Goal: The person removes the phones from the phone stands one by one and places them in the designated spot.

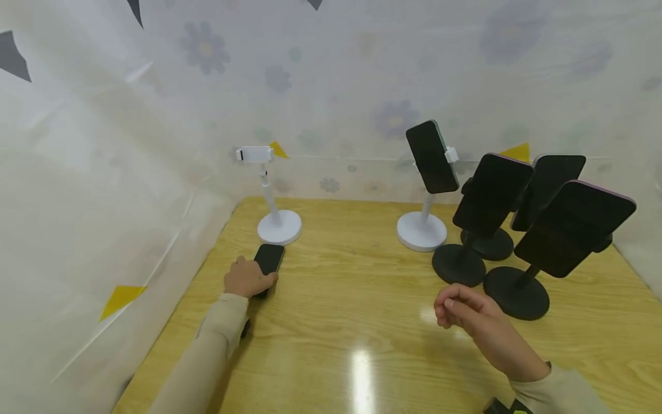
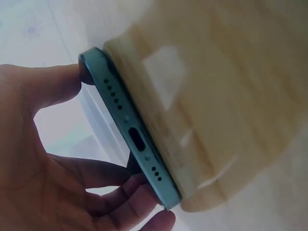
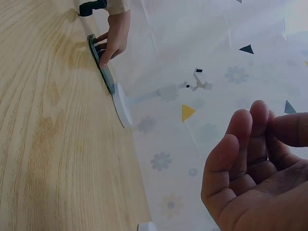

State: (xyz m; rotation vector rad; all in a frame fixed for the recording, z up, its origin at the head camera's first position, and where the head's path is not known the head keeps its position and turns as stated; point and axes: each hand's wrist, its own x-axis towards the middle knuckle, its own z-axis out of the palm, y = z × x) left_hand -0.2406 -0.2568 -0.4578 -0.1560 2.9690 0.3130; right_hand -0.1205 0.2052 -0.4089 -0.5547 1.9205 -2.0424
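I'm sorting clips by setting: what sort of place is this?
Perhaps a makeshift filming or demonstration booth: a flower-printed sheet hangs behind and beside a wood-grain table, where four phone stands hold smartphones.

– Can we see all of the flat phone [image 1: 271, 256]?
– No; in the head view we lose its near left part under the left hand [image 1: 248, 279], and in the left wrist view we get just its end, the screen turned from us.
– And the rear phone [image 1: 557, 174]?
– We find its lower side partly hidden behind the nearest raised phone [image 1: 574, 227].
– What do the edges cut?
– We lose the right sleeve [image 1: 561, 391] at the head view's bottom, and, in the right wrist view, some of the right hand [image 1: 481, 328] and most of a white piece [image 3: 146, 226].
– The table [image 2: 236, 82]?
– Blurred to us in the left wrist view.
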